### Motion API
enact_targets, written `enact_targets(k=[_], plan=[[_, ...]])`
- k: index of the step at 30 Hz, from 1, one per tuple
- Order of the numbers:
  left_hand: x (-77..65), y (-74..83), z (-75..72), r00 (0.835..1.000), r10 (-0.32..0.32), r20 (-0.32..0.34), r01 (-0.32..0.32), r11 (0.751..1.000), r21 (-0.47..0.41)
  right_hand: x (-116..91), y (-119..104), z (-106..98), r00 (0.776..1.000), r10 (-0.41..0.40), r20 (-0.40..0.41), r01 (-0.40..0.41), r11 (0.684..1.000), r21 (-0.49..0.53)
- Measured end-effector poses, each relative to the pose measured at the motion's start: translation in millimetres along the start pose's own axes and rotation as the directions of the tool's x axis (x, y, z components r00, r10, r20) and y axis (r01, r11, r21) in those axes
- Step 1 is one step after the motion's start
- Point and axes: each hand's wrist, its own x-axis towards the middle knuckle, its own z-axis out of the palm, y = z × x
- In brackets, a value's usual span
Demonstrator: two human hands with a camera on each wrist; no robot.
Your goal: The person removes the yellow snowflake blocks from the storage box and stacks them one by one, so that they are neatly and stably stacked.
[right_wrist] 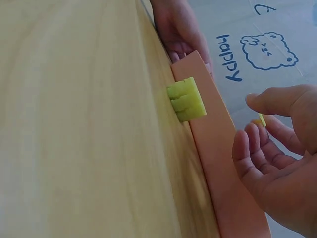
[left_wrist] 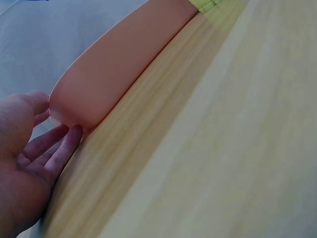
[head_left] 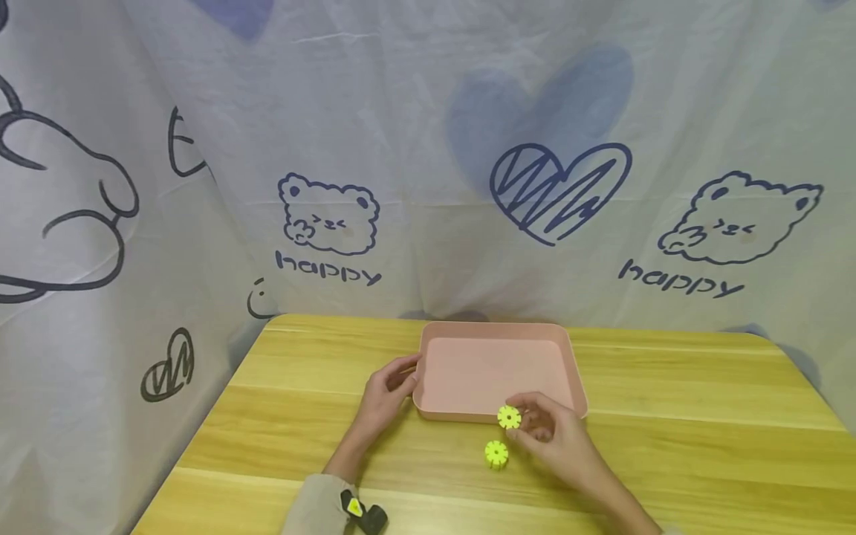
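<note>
My right hand [head_left: 548,438] pinches a small, flat yellow-green notched disc [head_left: 509,417] with a hole at its centre, over the near rim of a pink tray [head_left: 461,416]. Seen edge-on in the right wrist view, the disc [right_wrist: 262,120] is a thin sliver by the fingers. Just in front of the tray, a short stack of similar notched discs [head_left: 496,454] stands upright on the table; its layers show in the right wrist view. At the tray's left side, my left hand [head_left: 386,390] rests with extended fingertips [left_wrist: 74,131] against the outer wall, low near the table.
The shallow tray stands on a wood-grain table [head_left: 321,371] near its back edge. Behind and to the left hangs a white cloth [head_left: 414,245] printed with bears and hearts. A dark strapped device [head_left: 364,513] sits at the left wrist.
</note>
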Motion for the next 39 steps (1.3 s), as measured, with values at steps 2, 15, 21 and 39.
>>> enact_targets(k=[2, 15, 21, 39], plan=[[-0.2, -0.4, -0.1, 1.000, 0.004, 0.000, -0.004, 1.000, 0.009, -3, 0, 0, 1.000, -0.020, 0.002, 0.020, 1.000, -0.007], [0.1, -2.4, 0.7, 1.000, 0.015, 0.004, -0.015, 1.000, 0.006, -16, 10, 6, 0.969, -0.248, -0.014, 0.246, 0.965, -0.089], [-0.1, -2.8, 1.1, 1.000, 0.010, -0.005, -0.010, 1.000, -0.005, -19, 15, 9, 0.972, -0.235, 0.012, 0.235, 0.970, -0.070], [0.5, -1.5, 0.7, 1.000, 0.004, -0.013, -0.004, 1.000, -0.011, -24, 19, 15, 0.991, -0.120, 0.061, 0.123, 0.991, -0.051]])
